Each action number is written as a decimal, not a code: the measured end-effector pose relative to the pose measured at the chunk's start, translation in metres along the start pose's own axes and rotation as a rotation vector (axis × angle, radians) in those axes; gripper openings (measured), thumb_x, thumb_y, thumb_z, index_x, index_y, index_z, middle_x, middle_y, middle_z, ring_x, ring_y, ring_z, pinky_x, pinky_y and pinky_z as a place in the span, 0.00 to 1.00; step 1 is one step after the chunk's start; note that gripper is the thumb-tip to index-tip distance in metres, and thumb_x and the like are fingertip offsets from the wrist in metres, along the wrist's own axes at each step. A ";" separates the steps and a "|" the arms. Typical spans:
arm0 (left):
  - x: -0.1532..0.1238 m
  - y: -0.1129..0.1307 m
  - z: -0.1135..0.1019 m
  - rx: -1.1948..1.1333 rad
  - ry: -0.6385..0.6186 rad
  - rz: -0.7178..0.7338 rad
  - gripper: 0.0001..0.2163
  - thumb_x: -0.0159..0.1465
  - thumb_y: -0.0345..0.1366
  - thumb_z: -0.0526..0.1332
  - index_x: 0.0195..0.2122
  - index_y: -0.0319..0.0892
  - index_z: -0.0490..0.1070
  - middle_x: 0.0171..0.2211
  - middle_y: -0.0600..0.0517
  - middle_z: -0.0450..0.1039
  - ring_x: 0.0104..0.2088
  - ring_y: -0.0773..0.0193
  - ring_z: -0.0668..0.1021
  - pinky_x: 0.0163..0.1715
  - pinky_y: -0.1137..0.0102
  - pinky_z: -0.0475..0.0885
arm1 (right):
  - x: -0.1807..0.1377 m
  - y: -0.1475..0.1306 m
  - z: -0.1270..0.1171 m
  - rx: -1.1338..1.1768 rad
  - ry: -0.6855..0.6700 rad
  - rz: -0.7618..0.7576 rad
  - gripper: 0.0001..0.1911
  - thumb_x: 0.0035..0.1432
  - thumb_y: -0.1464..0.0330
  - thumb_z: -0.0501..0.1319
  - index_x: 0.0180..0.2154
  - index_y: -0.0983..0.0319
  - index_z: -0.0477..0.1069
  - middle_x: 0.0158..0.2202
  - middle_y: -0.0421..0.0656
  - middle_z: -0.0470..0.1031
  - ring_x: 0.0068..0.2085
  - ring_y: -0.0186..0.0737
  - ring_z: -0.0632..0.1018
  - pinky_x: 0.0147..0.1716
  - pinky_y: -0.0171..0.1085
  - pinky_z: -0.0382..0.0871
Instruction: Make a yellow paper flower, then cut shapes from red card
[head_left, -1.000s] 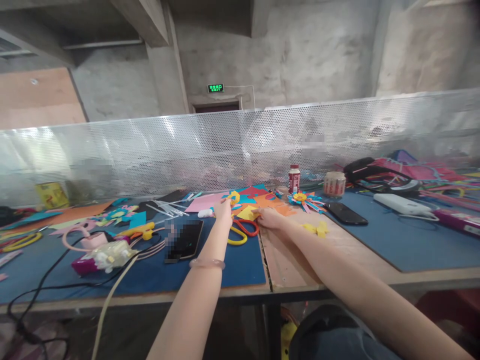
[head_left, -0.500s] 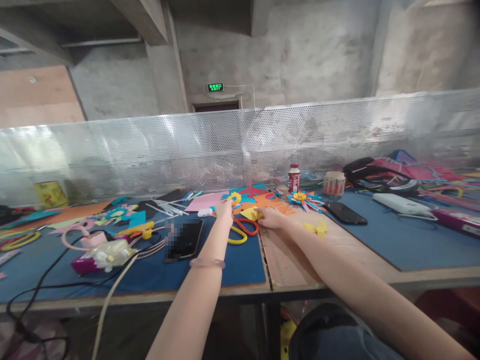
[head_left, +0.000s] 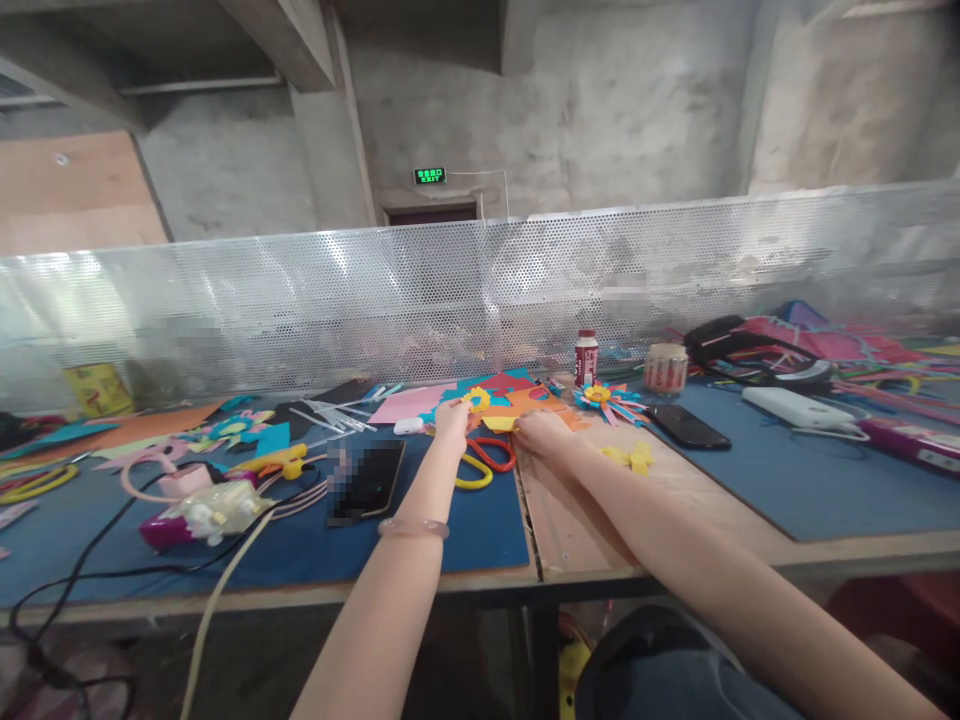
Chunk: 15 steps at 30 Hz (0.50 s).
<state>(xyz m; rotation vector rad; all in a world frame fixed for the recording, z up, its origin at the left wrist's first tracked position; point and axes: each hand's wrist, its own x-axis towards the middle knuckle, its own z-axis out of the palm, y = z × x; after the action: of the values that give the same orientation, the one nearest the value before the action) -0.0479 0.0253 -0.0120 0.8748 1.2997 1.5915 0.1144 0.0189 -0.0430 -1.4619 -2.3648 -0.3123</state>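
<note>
Yellow paper piece lies flat on the bench, right between my two hands, among the orange and pink sheets at the far side of the blue mat. My left hand reaches out with its fingers curled down, touching the paper's left end; just above its fingertips sits a small yellow paper flower. My right hand lies low on the wood, fingers bent, pinching or pressing the paper's right edge, though from here I can't tell how firm the hold is. Scissors with orange and yellow handles lie just below both hands, half under my left wrist. A dark phone rests on the mat to the left, a second phone to the right. Near that one sits a blue and orange paper flower, with a red-capped glue bottle standing behind it.
</note>
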 end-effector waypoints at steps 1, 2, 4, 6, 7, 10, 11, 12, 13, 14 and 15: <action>-0.001 0.001 0.000 0.000 0.003 -0.001 0.09 0.48 0.27 0.61 0.32 0.38 0.69 0.25 0.50 0.72 0.26 0.65 0.76 0.18 0.76 0.63 | 0.000 0.000 -0.001 0.002 0.025 0.029 0.10 0.53 0.69 0.56 0.34 0.64 0.74 0.38 0.52 0.74 0.44 0.46 0.71 0.44 0.37 0.60; -0.002 0.002 0.000 -0.002 0.007 -0.004 0.09 0.48 0.27 0.61 0.32 0.38 0.69 0.25 0.50 0.72 0.26 0.64 0.76 0.18 0.76 0.63 | 0.001 0.000 -0.002 0.007 0.058 0.068 0.09 0.53 0.70 0.56 0.33 0.64 0.74 0.38 0.52 0.73 0.46 0.47 0.70 0.44 0.37 0.60; -0.003 0.003 0.000 -0.009 0.014 -0.015 0.10 0.49 0.26 0.61 0.34 0.39 0.68 0.25 0.50 0.72 0.26 0.64 0.76 0.17 0.76 0.63 | 0.002 0.001 -0.005 0.028 0.132 0.176 0.11 0.55 0.71 0.52 0.35 0.64 0.73 0.40 0.52 0.72 0.47 0.46 0.69 0.42 0.36 0.60; -0.003 0.003 0.000 -0.018 0.016 -0.023 0.11 0.49 0.26 0.61 0.34 0.39 0.68 0.25 0.50 0.72 0.25 0.65 0.75 0.17 0.76 0.64 | 0.003 0.005 -0.008 0.064 0.189 0.302 0.15 0.58 0.72 0.47 0.36 0.64 0.72 0.39 0.52 0.73 0.43 0.44 0.72 0.37 0.35 0.62; -0.003 0.003 0.000 -0.023 0.016 -0.026 0.10 0.49 0.26 0.61 0.34 0.39 0.68 0.25 0.50 0.71 0.25 0.65 0.75 0.17 0.76 0.64 | 0.003 0.007 -0.009 0.086 0.208 0.357 0.16 0.58 0.72 0.46 0.37 0.64 0.72 0.37 0.51 0.74 0.40 0.43 0.73 0.34 0.35 0.62; -0.003 0.003 0.001 -0.039 0.021 -0.028 0.09 0.49 0.25 0.61 0.33 0.39 0.68 0.24 0.50 0.71 0.25 0.65 0.75 0.17 0.77 0.63 | 0.002 0.013 -0.010 0.156 0.249 0.449 0.16 0.58 0.71 0.46 0.38 0.63 0.71 0.35 0.49 0.75 0.35 0.42 0.74 0.31 0.34 0.61; -0.003 0.003 0.000 -0.045 0.027 -0.028 0.09 0.49 0.25 0.60 0.32 0.39 0.68 0.24 0.50 0.71 0.26 0.64 0.76 0.17 0.77 0.63 | 0.002 0.015 -0.010 0.179 0.262 0.453 0.16 0.58 0.71 0.46 0.38 0.62 0.71 0.35 0.49 0.76 0.36 0.42 0.74 0.31 0.34 0.61; -0.003 0.003 0.000 -0.051 0.033 -0.027 0.09 0.49 0.25 0.60 0.32 0.38 0.68 0.25 0.50 0.71 0.26 0.64 0.76 0.17 0.77 0.63 | 0.002 0.015 -0.009 0.202 0.272 0.446 0.16 0.58 0.70 0.46 0.39 0.62 0.71 0.36 0.48 0.76 0.36 0.42 0.75 0.31 0.34 0.62; -0.003 0.004 0.000 -0.060 0.042 -0.026 0.09 0.50 0.25 0.60 0.33 0.38 0.68 0.25 0.50 0.72 0.27 0.64 0.76 0.17 0.77 0.63 | 0.003 0.016 -0.008 0.226 0.279 0.430 0.16 0.58 0.70 0.46 0.40 0.62 0.71 0.36 0.48 0.76 0.37 0.42 0.75 0.32 0.34 0.62; -0.003 0.005 -0.001 -0.075 0.058 -0.024 0.09 0.50 0.25 0.59 0.34 0.38 0.68 0.27 0.49 0.72 0.27 0.64 0.76 0.17 0.77 0.63 | 0.003 0.015 -0.007 0.251 0.282 0.409 0.17 0.58 0.70 0.46 0.42 0.62 0.71 0.37 0.48 0.76 0.38 0.42 0.75 0.34 0.34 0.63; -0.003 0.006 -0.002 -0.093 0.079 -0.021 0.09 0.51 0.25 0.58 0.34 0.38 0.67 0.28 0.49 0.72 0.29 0.64 0.77 0.18 0.77 0.64 | 0.004 0.014 -0.005 0.277 0.281 0.381 0.18 0.58 0.70 0.45 0.44 0.63 0.70 0.39 0.48 0.76 0.39 0.42 0.75 0.35 0.35 0.63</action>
<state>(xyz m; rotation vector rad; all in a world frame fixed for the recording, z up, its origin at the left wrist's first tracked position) -0.0495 0.0214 -0.0060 0.7452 1.2746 1.6709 0.1260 0.0269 -0.0363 -1.5730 -1.7854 -0.0802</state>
